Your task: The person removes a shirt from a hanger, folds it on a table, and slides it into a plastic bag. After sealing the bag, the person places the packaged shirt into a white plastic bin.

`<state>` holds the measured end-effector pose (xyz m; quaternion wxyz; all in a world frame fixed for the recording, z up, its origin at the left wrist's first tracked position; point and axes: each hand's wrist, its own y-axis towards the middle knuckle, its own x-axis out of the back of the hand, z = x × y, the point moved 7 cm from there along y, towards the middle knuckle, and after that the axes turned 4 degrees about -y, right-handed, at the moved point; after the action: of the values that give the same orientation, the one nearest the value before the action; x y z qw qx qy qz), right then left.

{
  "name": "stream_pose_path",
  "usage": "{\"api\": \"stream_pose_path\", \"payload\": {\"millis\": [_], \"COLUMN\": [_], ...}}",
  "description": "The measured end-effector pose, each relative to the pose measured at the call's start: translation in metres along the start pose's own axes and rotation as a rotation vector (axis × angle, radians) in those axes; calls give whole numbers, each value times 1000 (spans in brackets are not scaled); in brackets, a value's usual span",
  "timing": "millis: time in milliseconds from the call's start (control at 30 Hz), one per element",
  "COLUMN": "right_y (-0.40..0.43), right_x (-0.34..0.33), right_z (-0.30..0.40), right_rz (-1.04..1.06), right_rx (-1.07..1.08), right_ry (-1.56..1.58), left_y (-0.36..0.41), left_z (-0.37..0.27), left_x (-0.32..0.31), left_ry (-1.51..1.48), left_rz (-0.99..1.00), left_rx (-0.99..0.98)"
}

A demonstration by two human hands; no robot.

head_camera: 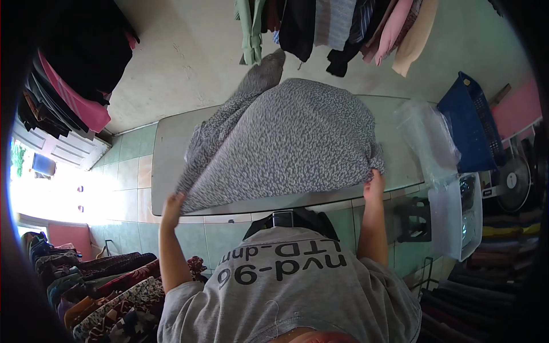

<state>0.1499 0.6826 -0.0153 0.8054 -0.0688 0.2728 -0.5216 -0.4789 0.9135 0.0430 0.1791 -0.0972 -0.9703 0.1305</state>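
Note:
A grey garment (283, 141) with a fine white speckled pattern billows over a long glass-topped table (169, 150). My left hand (172, 209) pinches its near left corner, close to the table's front edge. On the other side, my right hand (374, 185) grips the near right corner, where the fabric bunches. Between the two hands the near edge of the cloth is stretched. A sleeve-like length (268, 70) of the same cloth swings up at the back left, blurred. Some fabric at the far side is folded out of sight.
Clothes (336, 25) hang from above at the back wall; more dark and pink garments (73, 98) hang at left. To the right are clear plastic wrap (429, 137), a blue basket (465, 124), a white bin (448, 223), a dark stool (415, 223) and a fan (512, 180). Clothes racks (120, 287) stand behind.

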Motion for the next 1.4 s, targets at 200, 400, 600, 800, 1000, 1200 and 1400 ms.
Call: {"api": "stream_pose_path", "payload": {"millis": [200, 400, 600, 800, 1000, 1200, 1400], "right_y": [-7, -14, -15, -17, -21, -19, -48], "right_x": [43, 50, 78, 94, 114, 132, 73], "right_z": [-37, -31, -34, -37, -48, -56, 31], "right_rz": [-259, -232, -279, -162, -133, -103, -439], "right_rx": [-76, -70, -35, -37, -30, -23, 859], "right_ry": [57, -28, 36, 12, -274, -407, -1300], "left_y": [-40, -45, -60, -87, -108, -118, -42], "left_z": [59, 84, 14, -49, 84, 164, 54], "left_x": [-49, -49, -18, -22, -37, -27, -18], "left_ry": [395, 351, 204, -25, 362, 593, 912], "left_rz": [606, 576, -85, 131, 317, 269, -262], "left_rx": [153, 100, -499, -29, 418, 399, -39]}}
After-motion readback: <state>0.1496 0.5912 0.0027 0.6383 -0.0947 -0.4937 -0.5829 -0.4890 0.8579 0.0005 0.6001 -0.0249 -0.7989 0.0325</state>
